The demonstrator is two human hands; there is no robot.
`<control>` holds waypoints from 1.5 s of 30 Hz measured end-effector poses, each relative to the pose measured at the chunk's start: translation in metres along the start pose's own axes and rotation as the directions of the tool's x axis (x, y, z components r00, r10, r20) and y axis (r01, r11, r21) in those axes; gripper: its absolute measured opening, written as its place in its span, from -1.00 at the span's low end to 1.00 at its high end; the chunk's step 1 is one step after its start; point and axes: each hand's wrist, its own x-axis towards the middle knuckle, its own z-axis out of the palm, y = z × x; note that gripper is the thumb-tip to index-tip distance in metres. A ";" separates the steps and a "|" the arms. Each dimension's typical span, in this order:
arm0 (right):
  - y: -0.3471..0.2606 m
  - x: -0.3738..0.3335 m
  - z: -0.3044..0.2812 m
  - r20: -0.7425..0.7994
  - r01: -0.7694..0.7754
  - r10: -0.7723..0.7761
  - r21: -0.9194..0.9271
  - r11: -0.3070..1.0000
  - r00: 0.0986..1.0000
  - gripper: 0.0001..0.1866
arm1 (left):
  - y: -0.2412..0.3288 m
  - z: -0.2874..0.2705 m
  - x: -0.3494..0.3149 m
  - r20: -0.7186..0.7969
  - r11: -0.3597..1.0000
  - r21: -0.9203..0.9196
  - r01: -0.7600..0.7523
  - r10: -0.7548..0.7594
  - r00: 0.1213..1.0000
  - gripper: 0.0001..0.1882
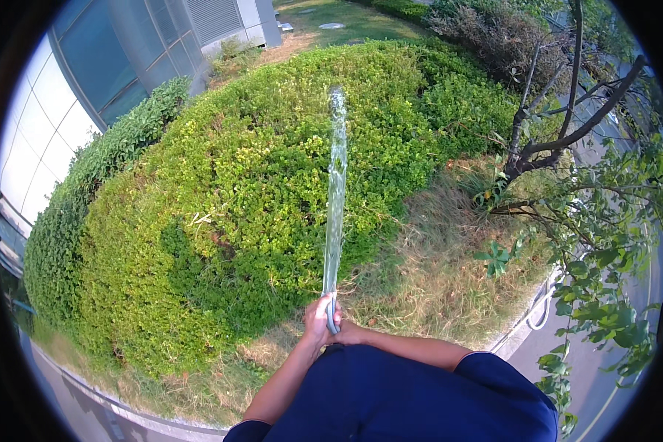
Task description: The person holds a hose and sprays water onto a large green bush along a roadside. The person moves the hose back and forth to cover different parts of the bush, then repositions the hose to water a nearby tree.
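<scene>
A grey hose (331, 321) points away from me, and a thick stream of clear water (337, 169) shoots from its end toward the hedge. My left hand (318, 317) is wrapped round the hose close to its mouth. Just below and to the right, my right hand (351, 334) closes on the hose too; its fingers are partly hidden. The rest of the hose disappears behind my dark blue shirt (390, 398). Broad green shrubs (265, 184) fill the ground ahead, with the water passing over them.
Dry grass (449, 258) borders the shrubs on the right, beneath a bare-branched tree (519, 158). A pale kerb (519, 328) separates it from the road (604, 361). A loop of white hose or cable (541, 315) lies by the kerb. A glass-fronted building (99, 55) stands far left.
</scene>
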 end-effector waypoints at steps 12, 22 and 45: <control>0.047 0.012 -0.001 -0.123 0.063 -0.057 0.049 0.997 0.991 -0.31 | -0.003 0.015 0.005 0.112 1.000 0.017 0.009 -0.011 0.994 -0.58; 0.016 0.001 0.001 -0.089 0.000 0.000 0.000 1.000 0.996 -0.30 | -0.004 0.002 -0.001 0.012 0.996 -0.081 -0.035 0.036 0.999 -0.62; -0.007 0.032 0.032 0.182 -0.083 0.138 -0.279 0.957 0.974 -0.29 | -0.006 -0.050 -0.041 -0.294 0.958 -0.210 -0.196 0.129 0.947 -0.60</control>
